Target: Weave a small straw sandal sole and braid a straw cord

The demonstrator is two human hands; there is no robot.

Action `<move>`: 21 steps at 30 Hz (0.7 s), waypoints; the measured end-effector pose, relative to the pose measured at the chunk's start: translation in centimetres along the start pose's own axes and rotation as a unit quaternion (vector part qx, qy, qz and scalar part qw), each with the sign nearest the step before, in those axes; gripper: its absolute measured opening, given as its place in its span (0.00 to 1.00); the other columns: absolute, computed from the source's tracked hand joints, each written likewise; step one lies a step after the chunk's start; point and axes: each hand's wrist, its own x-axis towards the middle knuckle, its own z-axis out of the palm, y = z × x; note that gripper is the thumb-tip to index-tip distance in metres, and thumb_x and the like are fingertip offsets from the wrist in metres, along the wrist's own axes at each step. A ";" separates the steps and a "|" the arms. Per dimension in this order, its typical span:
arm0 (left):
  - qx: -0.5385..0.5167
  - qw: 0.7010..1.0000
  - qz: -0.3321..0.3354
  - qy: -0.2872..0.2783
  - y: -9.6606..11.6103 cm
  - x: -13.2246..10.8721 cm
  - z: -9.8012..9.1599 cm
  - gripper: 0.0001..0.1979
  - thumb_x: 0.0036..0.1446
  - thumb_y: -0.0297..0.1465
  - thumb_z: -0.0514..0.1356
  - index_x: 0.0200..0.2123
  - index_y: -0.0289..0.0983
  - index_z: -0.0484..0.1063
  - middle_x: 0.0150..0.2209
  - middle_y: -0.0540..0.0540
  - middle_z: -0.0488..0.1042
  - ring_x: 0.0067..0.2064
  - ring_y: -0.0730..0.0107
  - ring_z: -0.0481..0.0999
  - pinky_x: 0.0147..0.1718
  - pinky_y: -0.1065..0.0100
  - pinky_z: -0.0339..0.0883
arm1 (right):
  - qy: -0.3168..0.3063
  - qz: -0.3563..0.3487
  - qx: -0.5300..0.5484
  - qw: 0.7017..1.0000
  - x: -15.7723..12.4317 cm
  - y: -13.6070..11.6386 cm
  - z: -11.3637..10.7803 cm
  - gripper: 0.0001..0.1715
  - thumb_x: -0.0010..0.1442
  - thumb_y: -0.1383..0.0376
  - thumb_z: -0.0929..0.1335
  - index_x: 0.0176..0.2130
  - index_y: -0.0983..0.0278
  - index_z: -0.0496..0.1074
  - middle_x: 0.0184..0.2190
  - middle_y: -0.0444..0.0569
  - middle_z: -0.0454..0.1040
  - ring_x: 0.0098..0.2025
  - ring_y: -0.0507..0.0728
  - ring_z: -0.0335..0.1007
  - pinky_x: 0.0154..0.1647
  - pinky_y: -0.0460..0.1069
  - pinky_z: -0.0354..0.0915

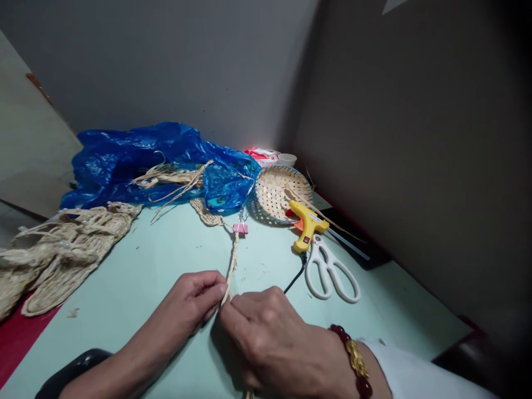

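Note:
A pale straw braid (233, 259) runs toward me from a pink binder clip (240, 228) on the table. My left hand (199, 296) pinches the braid's near end between thumb and fingers. Right beside it, my right hand (270, 332) is closed on the straw strands, its fingertips mostly hidden behind the knuckles. Loose strand ends (248, 394) show below the right hand. Behind the clip lies a small coiled woven straw piece (206, 213), and a thin strand links it to the clip.
A blue plastic bag (166, 138) with straw bundles (174, 178) lies at the back. Woven straw slippers (83, 238) sit at left. A woven basket (276, 191), yellow glue gun (310, 221) with cord, and white-handled scissors (328, 271) stand to the right, near the partition (394, 138).

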 end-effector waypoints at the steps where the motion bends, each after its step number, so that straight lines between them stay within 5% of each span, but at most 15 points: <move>1: -0.023 1.000 -0.010 -0.008 -0.1 0.0 0.0 0.15 0.55 0.41 0.57 0.23 0.38 0.64 0.18 0.58 0.54 0.21 0.76 0.49 0.20 0.70 0.42 | -0.013 -0.025 -0.034 0.999 0.0 0.0 0.1 0.07 0.54 0.72 0.65 0.37 0.70 0.69 0.29 0.49 0.71 0.24 0.54 0.58 0.21 0.50 0.48; 6: -0.049 0.998 -0.016 -0.031 -0.1 -0.4 -0.1 0.15 0.56 0.42 0.59 0.25 0.37 0.66 0.19 0.58 0.55 0.21 0.77 0.50 0.20 0.70 0.42 | 0.006 -0.107 -0.037 0.994 0.0 -0.3 0.0 0.09 0.64 0.70 0.63 0.33 0.68 0.71 0.27 0.48 0.72 0.27 0.55 0.62 0.25 0.51 0.53; 9: -0.070 0.997 -0.015 -0.035 0.0 -0.7 -0.3 0.15 0.57 0.41 0.59 0.25 0.38 0.65 0.19 0.59 0.53 0.21 0.77 0.47 0.20 0.70 0.40 | 0.101 -0.022 0.140 0.985 0.4 -0.2 -0.8 0.16 0.66 0.60 0.64 0.31 0.66 0.72 0.27 0.46 0.74 0.30 0.53 0.66 0.32 0.50 0.59; 13: -0.088 0.995 -0.011 -0.044 0.5 -0.9 -0.4 0.13 0.58 0.40 0.59 0.27 0.37 0.66 0.19 0.59 0.54 0.21 0.77 0.46 0.20 0.69 0.39 | 0.151 0.260 0.331 0.895 0.8 0.9 -1.6 0.15 0.68 0.61 0.61 0.36 0.64 0.74 0.33 0.46 0.76 0.35 0.52 0.70 0.37 0.46 0.61; 19: -0.053 0.997 -0.016 -0.059 0.6 -0.9 -0.2 0.15 0.56 0.42 0.58 0.29 0.36 0.69 0.18 0.57 0.60 0.19 0.79 0.47 0.19 0.70 0.38 | 0.007 0.283 0.599 0.749 1.0 2.0 -0.2 0.15 0.62 0.54 0.68 0.37 0.65 0.68 0.23 0.41 0.69 0.24 0.50 0.66 0.27 0.44 0.62; 21: -0.032 0.998 -0.010 -0.057 0.4 -0.9 -0.2 0.14 0.57 0.41 0.58 0.28 0.37 0.68 0.17 0.57 0.61 0.19 0.78 0.49 0.19 0.70 0.40 | -0.008 0.287 0.593 0.752 1.1 2.0 -0.1 0.13 0.61 0.56 0.68 0.36 0.65 0.68 0.22 0.40 0.65 0.21 0.48 0.60 0.22 0.43 0.57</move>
